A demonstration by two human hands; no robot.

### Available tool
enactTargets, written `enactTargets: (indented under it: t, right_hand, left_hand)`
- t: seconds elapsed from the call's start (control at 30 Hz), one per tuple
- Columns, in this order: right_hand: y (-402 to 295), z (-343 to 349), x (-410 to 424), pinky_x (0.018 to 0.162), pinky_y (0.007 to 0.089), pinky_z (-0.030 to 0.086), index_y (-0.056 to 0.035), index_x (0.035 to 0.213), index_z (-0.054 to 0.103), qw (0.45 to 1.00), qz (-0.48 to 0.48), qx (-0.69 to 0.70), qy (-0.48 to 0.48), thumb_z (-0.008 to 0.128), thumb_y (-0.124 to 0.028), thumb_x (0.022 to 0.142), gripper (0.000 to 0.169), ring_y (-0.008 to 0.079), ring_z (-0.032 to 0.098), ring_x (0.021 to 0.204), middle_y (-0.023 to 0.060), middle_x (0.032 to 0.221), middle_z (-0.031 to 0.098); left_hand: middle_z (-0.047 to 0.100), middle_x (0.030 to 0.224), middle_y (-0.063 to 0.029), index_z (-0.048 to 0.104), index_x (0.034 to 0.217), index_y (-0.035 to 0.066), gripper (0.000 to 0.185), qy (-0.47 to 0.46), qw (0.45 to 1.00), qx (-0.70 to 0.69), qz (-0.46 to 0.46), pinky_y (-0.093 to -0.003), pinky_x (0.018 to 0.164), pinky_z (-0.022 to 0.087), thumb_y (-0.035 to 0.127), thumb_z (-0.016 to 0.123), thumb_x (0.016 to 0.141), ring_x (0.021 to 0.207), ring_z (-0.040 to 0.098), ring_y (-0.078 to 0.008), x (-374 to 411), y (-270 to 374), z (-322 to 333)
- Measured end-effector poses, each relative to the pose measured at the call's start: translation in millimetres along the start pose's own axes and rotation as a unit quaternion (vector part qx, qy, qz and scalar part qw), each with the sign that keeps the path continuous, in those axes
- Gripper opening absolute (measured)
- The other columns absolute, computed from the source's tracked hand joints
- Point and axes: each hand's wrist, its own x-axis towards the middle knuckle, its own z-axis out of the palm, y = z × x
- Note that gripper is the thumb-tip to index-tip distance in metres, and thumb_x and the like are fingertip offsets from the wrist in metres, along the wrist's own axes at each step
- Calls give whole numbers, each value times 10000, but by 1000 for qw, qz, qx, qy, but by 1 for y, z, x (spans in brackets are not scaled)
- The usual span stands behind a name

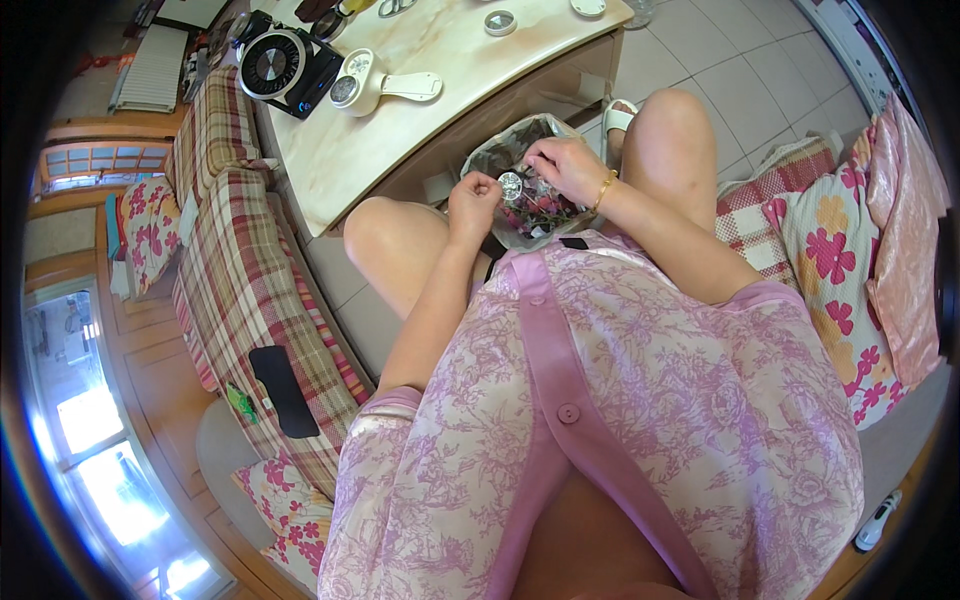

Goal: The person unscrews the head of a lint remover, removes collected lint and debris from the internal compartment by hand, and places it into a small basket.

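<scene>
Between my knees stands a bin (487,156) lined with a plastic bag, holding dark and pink litter (551,214). My left hand (474,206) is over its left rim, thumb and fingertips pinched together. Right beside those fingertips is a small round silvery piece (511,186); whether I grip it or it lies on the litter, I cannot tell. Above the bin's far right side, my right hand (566,166) has its fingers bent and brought together, with a gold bracelet (604,190) at the wrist. Anything between those fingers is too small to make out.
On the marble-look table (330,176) lie a white fabric shaver (358,86), a black device with a round grille (274,66), a round mesh-faced cover (500,22) and a white round lid (588,6). A plaid-covered sofa (232,247) stands left; floral cushions (829,255) lie right.
</scene>
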Motion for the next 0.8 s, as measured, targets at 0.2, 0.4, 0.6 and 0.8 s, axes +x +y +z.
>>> enactTargets:
  t: [0.2, 0.4, 0.6, 0.8]
  right_hand:
    - [-1, 1, -1, 711, 361, 524, -43, 923, 684, 999, 12, 32, -25, 600, -159, 914, 143, 271, 664, 761, 131, 812, 683]
    - [-8, -1, 1, 739, 403, 528, -52, 907, 688, 998, 9, 63, -9, 580, -168, 905, 158, 325, 663, 794, 142, 835, 690]
    - [-13, -4, 1, 732, 412, 529, -48, 895, 684, 996, 43, 76, -10, 576, -173, 908, 165, 326, 663, 788, 140, 848, 693]
    - [0, 3, -1, 719, 414, 531, -54, 894, 682, 1000, 15, -21, 1, 579, -182, 912, 166, 327, 662, 775, 147, 843, 691]
  left_hand:
    - [569, 667, 36, 607, 812, 28, 54, 2, 1000, 11, 8, -195, 498, 349, 5, 646, 840, 551, 469, -33, -1, 2, 0]
    - [577, 675, 34, 619, 809, 19, 45, 11, 1000, 24, 15, -196, 517, 368, 5, 648, 840, 576, 482, -32, -1, 1, -1]
    - [586, 689, 36, 630, 816, 12, 35, 14, 999, 28, 19, -195, 539, 387, 8, 659, 836, 595, 495, -32, 0, 2, -2]
    - [575, 686, 45, 623, 810, 20, 48, 32, 999, 42, 14, -190, 538, 372, 7, 660, 837, 598, 482, -24, 0, 5, -2]
